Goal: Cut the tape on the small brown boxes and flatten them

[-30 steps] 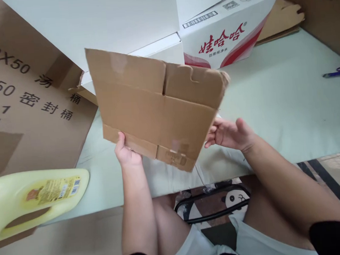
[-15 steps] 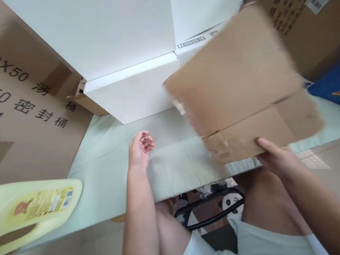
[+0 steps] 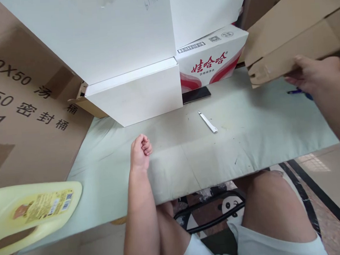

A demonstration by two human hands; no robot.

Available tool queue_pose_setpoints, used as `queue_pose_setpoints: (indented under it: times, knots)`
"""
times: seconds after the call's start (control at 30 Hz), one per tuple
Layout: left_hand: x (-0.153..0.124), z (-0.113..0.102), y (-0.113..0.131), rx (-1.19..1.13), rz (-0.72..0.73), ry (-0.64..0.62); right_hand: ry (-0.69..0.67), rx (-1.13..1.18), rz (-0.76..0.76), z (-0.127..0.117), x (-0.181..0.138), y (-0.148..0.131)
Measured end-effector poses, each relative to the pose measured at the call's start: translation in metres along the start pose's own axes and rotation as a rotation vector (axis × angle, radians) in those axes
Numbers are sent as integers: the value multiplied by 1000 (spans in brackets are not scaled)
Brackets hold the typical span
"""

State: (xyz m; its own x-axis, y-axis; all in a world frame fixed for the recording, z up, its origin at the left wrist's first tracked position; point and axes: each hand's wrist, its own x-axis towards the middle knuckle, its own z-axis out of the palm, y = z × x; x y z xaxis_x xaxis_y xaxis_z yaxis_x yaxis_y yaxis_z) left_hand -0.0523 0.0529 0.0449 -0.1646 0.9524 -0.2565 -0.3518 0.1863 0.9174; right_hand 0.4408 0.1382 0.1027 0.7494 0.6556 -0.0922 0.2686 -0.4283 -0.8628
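My right hand (image 3: 314, 70) grips the near edge of a flat, creased piece of brown cardboard (image 3: 291, 29) at the right, its thumb on top. The cardboard is tilted above the cloth and runs out of the frame. My left hand (image 3: 141, 151) is curled into a fist over the left middle of the table, with nothing seen in it. A slim white tube-like thing (image 3: 207, 122) lies on the pale green cloth (image 3: 172, 154) between my hands. Just below my right hand a dark blue, pen-like thing (image 3: 295, 91) is partly hidden.
White boxes (image 3: 135, 95) stand along the back, beside a red-and-white water carton (image 3: 209, 62) with a flat black object (image 3: 197, 95) before it. On the left are a large brown carton (image 3: 25, 95) and a pale yellow plastic bottle (image 3: 6, 201) with a handle.
My right hand has swung the cardboard up and right, uncovering the water carton, the black object and the white tube-like thing. My left fingers have curled tighter.
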Motion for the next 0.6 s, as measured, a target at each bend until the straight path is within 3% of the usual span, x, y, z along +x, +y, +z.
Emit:
queue_pose_setpoints:
  times: [0.07, 0.13, 0.3, 0.33, 0.37, 0.47, 0.6]
  knots:
    - [1, -1, 0, 0, -1, 2, -128, -122, 85, 13, 12, -8]
    - [1, -3, 2, -5, 6, 4, -281, -226, 92, 26, 0, -4]
    - [-6, -9, 10, -76, 53, -13, -767, -462, -88, 61, -90, 10]
    - [-8, -11, 13, -98, 58, -8, -871, -539, -153, 69, -111, 7]
    - [-11, -12, 14, -119, 60, 0, -983, -663, -318, 79, -132, 1]
    - [-20, -20, 20, -184, 63, 27, -1069, -872, -825, 112, -192, -26]
    - [-31, -45, 30, -291, 109, 70, -1124, -826, -1101, 168, -267, -63]
